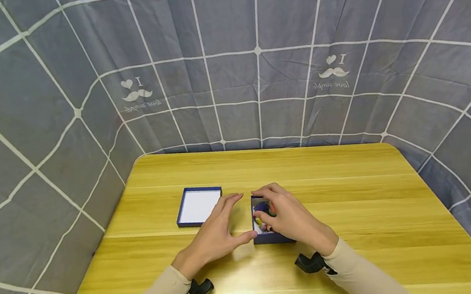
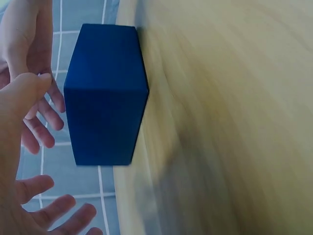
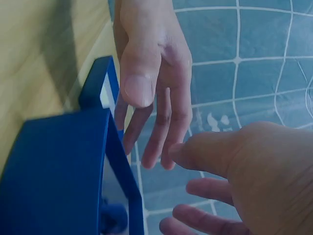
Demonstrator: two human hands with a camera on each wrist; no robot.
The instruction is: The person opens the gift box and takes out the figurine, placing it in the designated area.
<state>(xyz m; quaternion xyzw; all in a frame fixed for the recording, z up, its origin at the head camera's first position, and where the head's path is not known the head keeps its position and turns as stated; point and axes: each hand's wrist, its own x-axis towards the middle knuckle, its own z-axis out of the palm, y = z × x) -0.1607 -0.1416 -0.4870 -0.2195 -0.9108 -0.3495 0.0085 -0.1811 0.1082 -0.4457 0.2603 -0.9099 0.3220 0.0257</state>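
A dark blue open box (image 1: pixel 273 238) stands upright on the table, with small colourful objects (image 1: pixel 261 207) inside, one blue and others red and yellow. My right hand (image 1: pixel 295 215) hovers over the box's right side, fingers spread and bent slightly, hiding part of the contents. Left of the box is my left hand (image 1: pixel 216 234), thumb apart from its straight fingers, the thumb tip close to the box's near left corner. Nothing shows between the fingers of either hand. In the left wrist view the box (image 2: pixel 105 122) shows only its plain blue outside.
A shallow blue lid (image 1: pixel 198 207) with a white inside lies face up left of the box, partly behind my left hand. The wooden table (image 1: pixel 353 187) ends at a grey gridded curtain (image 1: pixel 232 79) at the back and sides. Each wrist carries a black strapped device.
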